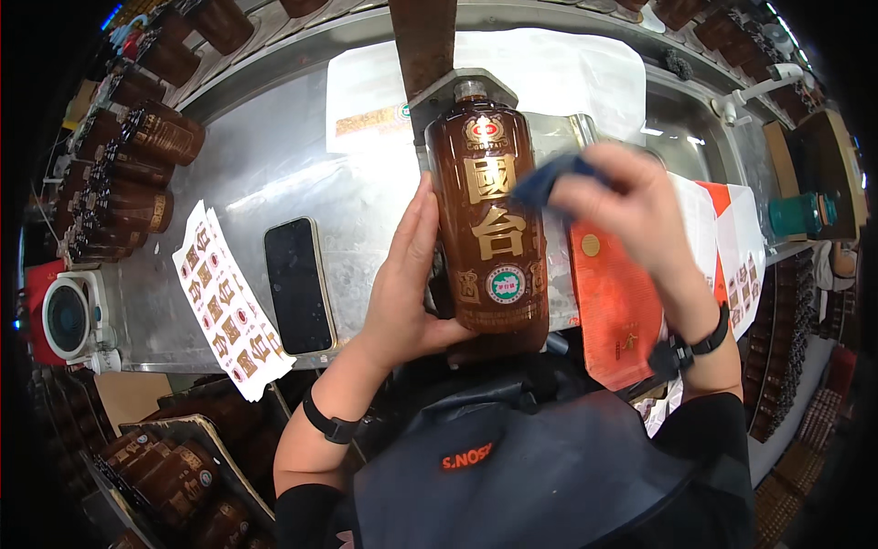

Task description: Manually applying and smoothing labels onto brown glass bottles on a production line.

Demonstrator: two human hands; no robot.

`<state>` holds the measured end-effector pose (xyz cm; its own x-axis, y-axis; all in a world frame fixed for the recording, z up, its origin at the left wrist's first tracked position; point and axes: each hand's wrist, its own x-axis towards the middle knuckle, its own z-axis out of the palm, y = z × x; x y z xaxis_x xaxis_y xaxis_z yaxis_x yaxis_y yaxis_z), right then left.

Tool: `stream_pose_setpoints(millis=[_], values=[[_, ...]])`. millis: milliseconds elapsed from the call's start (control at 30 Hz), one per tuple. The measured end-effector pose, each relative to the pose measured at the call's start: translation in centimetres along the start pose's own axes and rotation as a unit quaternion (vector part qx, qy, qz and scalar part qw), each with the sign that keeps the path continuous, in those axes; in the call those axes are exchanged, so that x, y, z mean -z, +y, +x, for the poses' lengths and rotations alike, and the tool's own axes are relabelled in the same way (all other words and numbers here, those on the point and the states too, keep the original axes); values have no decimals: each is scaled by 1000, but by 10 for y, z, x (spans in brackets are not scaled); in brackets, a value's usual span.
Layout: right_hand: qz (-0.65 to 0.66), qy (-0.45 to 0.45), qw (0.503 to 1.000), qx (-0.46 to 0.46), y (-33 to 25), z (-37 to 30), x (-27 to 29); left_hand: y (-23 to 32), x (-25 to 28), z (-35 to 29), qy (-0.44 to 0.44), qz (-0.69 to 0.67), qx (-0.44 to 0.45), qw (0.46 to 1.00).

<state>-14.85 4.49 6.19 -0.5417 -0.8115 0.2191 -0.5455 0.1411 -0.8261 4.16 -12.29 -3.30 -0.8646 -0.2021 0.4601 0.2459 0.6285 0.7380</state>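
Note:
A large brown glazed bottle (480,240) with gold lettering and a round green emblem stands tilted before me at the table's near edge. My left hand (416,274) is wrapped around its lower left side, thumb toward the base. Blurred by motion, my right hand (631,197) pinches a dark blue cloth (560,183), whose tip is at the bottle's right side by the upper gold character. I cannot tell whether the cloth touches the glaze. Behind the bottle's neck is a grey angular metal stand (501,90).
Left of the bottle lie a black phone (297,284) and printed transfer sheets (229,306) on the metal table (247,174). An orange-red packet (617,311) lies at right. More brown bottles (155,137) line the left side. A small fan (69,316) sits at the left edge.

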Motion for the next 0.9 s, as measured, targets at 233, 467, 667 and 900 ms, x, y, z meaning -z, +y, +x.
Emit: stream_pose_setpoints(millis=[233,467,667,900], values=[[-190,-119,921,319,-30,-29,-16,-7,-2,0,31,-17,-21,999],[-247,10,945,215,-32,27,-6,-4,3,-2,39,-16,-19,999],[-247,-124,927,252,-53,18,-15,-2,5,-6,60,-26,-21,998],[-288,-196,866,359,-56,-1,-22,-1,3,-7,55,-21,-25,998]])
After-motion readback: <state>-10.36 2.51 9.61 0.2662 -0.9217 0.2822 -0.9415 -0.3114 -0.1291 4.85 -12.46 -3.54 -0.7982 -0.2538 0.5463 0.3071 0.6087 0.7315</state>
